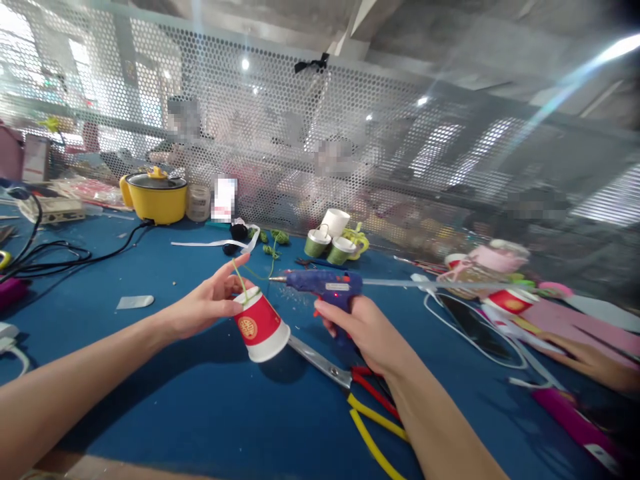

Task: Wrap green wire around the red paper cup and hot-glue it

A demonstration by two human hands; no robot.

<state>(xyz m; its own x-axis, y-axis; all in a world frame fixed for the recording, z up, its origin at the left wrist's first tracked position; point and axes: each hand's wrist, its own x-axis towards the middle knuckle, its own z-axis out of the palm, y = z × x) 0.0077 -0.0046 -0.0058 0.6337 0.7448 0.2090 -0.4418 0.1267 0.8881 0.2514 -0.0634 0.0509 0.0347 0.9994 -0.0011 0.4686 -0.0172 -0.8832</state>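
My left hand (210, 303) pinches the rim of a red and white paper cup (260, 327), holding it tilted above the blue table (165, 400), with a thin green string (240, 280) at the rim. My right hand (363, 330) is wrapped round the grip of a blue hot glue gun (325, 285). The gun's nozzle points left, a short way from the cup's rim. A clear glue stick (400, 283) sticks out of the gun's back.
Scissors with red handles (330, 367) and yellow cords (375, 427) lie under my right arm. Green-wrapped cups (330, 247) and a yellow pot (155, 197) stand by the mesh screen. Black cables (60, 253) run at left. Another person's hand (595, 363) rests at right among pink materials.
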